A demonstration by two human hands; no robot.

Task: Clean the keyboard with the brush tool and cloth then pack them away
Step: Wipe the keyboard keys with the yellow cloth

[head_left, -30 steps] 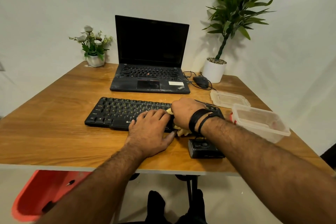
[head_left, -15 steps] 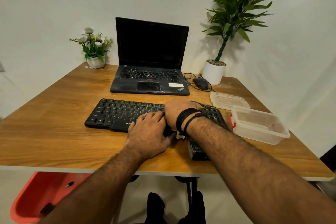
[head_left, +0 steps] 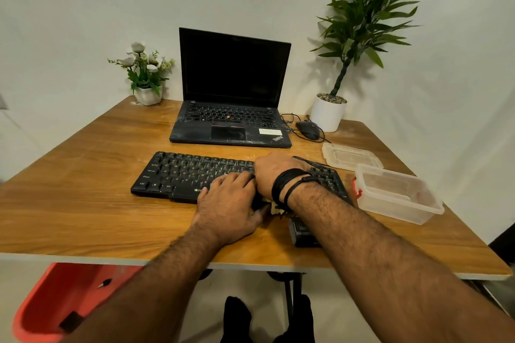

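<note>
While left hand point(head_left: 231, 200) lies flat on black keyboard point(head_left: 189, 175), right hand point(head_left: 276, 172) presses yellow cloth point(head_left: 276, 208) there; its grip hidden.

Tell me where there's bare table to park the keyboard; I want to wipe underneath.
Bare wood lies left of the keyboard and laptop, out to the table edge. The right side is crowded: box, lid, mouse.

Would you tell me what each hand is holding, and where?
The right hand presses the yellow cloth on the keyboard; its grip is hidden. The left hand holds nothing.
</note>
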